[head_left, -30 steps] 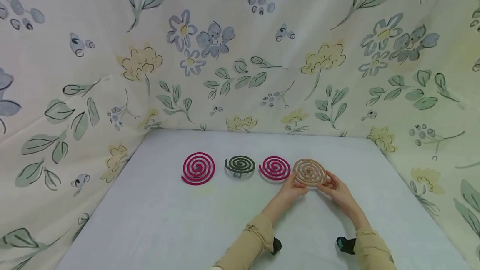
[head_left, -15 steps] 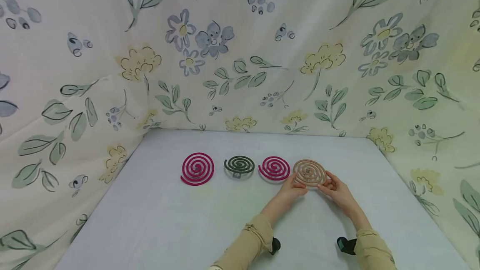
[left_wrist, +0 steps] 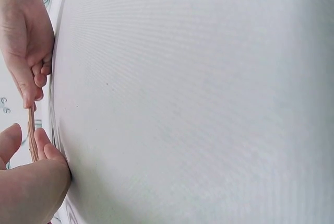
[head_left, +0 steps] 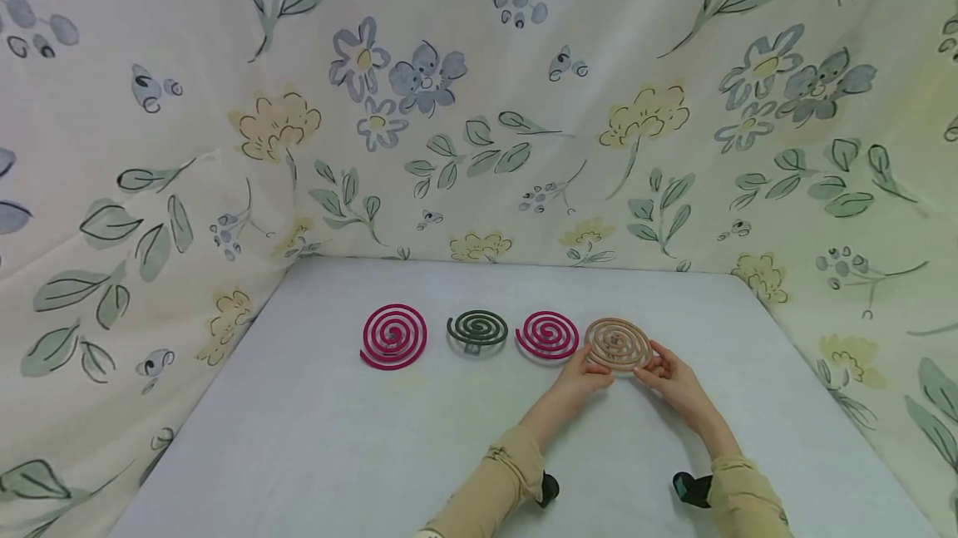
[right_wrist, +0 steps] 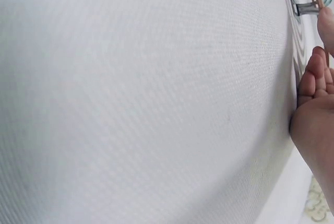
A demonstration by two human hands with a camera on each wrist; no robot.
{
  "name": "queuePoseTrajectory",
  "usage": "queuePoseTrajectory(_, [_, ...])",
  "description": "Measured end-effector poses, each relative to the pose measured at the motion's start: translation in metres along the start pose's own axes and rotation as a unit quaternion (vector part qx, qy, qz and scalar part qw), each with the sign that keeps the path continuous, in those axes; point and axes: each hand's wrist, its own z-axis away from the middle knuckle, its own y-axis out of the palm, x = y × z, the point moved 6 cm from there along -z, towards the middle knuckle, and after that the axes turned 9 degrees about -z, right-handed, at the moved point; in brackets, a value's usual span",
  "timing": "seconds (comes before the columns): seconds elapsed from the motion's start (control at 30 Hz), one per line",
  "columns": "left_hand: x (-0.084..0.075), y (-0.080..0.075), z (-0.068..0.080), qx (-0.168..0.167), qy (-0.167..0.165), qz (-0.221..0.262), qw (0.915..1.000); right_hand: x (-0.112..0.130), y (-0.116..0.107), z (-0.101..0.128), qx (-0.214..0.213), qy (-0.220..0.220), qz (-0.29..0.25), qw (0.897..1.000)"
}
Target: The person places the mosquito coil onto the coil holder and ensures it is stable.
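A tan mosquito coil point(head_left: 618, 343) sits flat at the right end of a row of coils, raised over the table. My left hand point(head_left: 575, 384) holds its left edge, thumb on top and fingers below, as the left wrist view also shows. At the opposite edge, my right hand point(head_left: 677, 380) pinches the rim between thumb and fingers. Under the coil, a small metal stand point(right_wrist: 308, 9) shows in the right wrist view. Both hands rest low, close over the white cloth.
Left of the tan coil lie a crimson coil point(head_left: 548, 335), a dark green coil point(head_left: 477, 328) on a metal stand point(head_left: 472, 348), and another crimson coil point(head_left: 393, 337). A white-covered table point(head_left: 337, 455) lies beneath; a floral curtain point(head_left: 479, 189) borders its back and sides.
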Motion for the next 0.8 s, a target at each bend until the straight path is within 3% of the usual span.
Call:
queuePoseTrajectory(0.17, [-0.008,-0.002,0.007,0.013,0.008,-0.005,0.9999,-0.001,0.000,0.000,-0.002,0.005,0.002,1.000])
queuePoseTrajectory(0.43, [0.001,-0.001,0.001,0.020,-0.005,0.006,0.9998,-0.002,0.000,-0.001,0.002,0.003,-0.003,1.000])
queuePoseTrajectory(0.8, [0.001,0.000,0.000,0.019,0.004,0.012,0.9997,0.001,0.000,0.001,0.000,-0.002,0.001,1.000])
